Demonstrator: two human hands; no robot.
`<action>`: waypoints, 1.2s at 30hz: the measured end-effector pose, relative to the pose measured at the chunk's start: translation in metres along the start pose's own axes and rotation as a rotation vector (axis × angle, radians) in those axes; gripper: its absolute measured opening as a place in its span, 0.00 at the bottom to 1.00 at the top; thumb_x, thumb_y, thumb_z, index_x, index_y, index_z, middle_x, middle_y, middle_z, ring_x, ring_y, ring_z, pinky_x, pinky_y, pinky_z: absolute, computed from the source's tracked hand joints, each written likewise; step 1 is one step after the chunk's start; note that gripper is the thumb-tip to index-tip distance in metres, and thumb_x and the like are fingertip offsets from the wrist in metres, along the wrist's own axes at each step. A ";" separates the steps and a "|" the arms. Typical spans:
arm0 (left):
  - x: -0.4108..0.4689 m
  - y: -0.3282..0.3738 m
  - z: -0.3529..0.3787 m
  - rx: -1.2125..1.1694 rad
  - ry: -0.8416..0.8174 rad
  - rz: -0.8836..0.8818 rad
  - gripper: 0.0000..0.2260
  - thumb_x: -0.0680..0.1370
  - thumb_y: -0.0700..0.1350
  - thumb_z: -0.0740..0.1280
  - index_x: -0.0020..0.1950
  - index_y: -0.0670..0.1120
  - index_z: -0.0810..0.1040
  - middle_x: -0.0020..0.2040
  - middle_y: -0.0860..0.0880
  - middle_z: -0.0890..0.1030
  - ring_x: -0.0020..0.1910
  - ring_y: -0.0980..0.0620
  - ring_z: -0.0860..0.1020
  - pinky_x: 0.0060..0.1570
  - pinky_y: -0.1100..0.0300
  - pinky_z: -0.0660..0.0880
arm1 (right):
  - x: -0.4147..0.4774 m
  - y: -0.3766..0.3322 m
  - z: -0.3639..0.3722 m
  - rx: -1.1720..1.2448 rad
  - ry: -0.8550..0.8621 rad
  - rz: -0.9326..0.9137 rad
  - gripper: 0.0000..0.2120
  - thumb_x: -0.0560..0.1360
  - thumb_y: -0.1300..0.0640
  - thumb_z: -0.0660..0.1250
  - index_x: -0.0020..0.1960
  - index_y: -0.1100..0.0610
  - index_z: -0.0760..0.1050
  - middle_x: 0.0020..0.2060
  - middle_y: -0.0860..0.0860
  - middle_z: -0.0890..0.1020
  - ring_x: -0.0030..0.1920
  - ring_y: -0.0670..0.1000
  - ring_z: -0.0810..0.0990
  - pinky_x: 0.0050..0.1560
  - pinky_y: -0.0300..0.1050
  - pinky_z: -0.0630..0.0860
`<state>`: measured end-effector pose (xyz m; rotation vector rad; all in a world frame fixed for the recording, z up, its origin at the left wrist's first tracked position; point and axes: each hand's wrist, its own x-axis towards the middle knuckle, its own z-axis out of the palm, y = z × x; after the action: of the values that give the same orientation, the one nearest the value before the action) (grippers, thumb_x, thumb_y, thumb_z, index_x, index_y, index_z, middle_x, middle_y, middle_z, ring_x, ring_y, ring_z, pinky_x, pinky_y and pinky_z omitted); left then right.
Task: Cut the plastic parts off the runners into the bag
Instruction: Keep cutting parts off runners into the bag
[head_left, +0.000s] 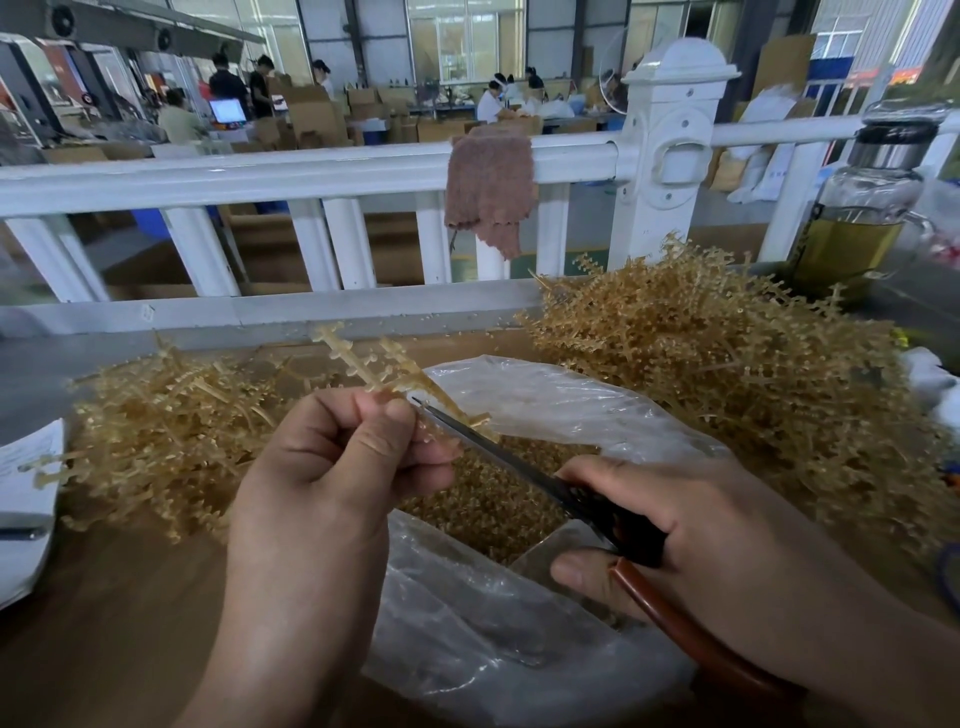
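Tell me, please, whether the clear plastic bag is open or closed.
Open: the clear plastic bag gapes wide, showing small amber plastic parts heaped inside.

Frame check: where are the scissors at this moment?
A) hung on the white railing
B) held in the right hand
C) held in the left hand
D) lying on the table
B: the right hand grips the scissors by the handles, blades at the runner pinched in the left hand above the bag.

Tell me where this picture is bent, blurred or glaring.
Head view: the wide lens bows the rail; even light, no hard shadows; pale sheen on the bag; left hand, runner and scissors in the right hand are sharp; the lower edges smear.
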<state>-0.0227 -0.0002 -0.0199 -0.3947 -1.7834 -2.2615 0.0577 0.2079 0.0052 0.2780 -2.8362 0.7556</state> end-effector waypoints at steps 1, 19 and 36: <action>0.000 0.000 0.000 -0.019 -0.013 -0.011 0.03 0.73 0.46 0.72 0.39 0.52 0.82 0.36 0.46 0.84 0.38 0.46 0.85 0.40 0.59 0.81 | 0.000 0.000 0.000 0.003 0.006 -0.002 0.29 0.67 0.27 0.61 0.62 0.42 0.66 0.41 0.41 0.81 0.37 0.39 0.79 0.40 0.38 0.75; 0.002 0.006 0.003 -0.132 0.019 -0.071 0.09 0.73 0.41 0.71 0.36 0.54 0.79 0.35 0.45 0.82 0.38 0.46 0.85 0.38 0.60 0.81 | 0.000 -0.004 -0.002 0.073 -0.059 0.010 0.24 0.65 0.26 0.62 0.57 0.35 0.72 0.39 0.39 0.80 0.37 0.38 0.79 0.38 0.31 0.73; -0.001 0.003 0.004 -0.031 0.068 -0.008 0.06 0.76 0.41 0.73 0.42 0.49 0.78 0.37 0.48 0.83 0.40 0.49 0.84 0.39 0.60 0.81 | 0.001 -0.004 -0.001 -0.017 -0.056 0.059 0.25 0.66 0.26 0.57 0.58 0.37 0.70 0.40 0.36 0.78 0.37 0.37 0.77 0.36 0.32 0.72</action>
<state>-0.0205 0.0033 -0.0163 -0.3129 -1.7218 -2.2829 0.0574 0.2044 0.0079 0.2167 -2.9137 0.7464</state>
